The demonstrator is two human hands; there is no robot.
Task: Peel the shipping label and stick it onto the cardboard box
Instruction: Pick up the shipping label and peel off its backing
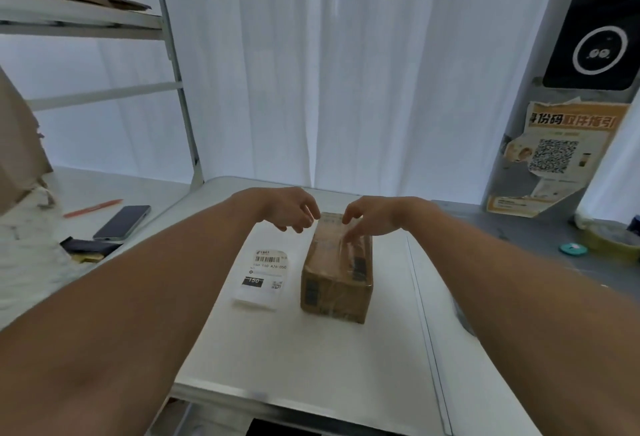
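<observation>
A taped brown cardboard box (337, 276) lies lengthwise on the white table (311, 359). To its left a white shipping label (264, 276) with barcode and black "150" block lies flat on the table. My left hand (289, 208) hovers over the box's far left corner, fingers curled and apart, holding nothing. My right hand (372, 217) is above the box's far end, its fingers spread and reaching down onto the top face. Neither hand touches the label.
A phone (122, 222), a red pen (93, 208) and a dark wallet-like item (86, 247) lie on the left surface. A metal shelf (173, 65) stands at left. Tape rolls (609, 240) sit at right. White curtains hang behind.
</observation>
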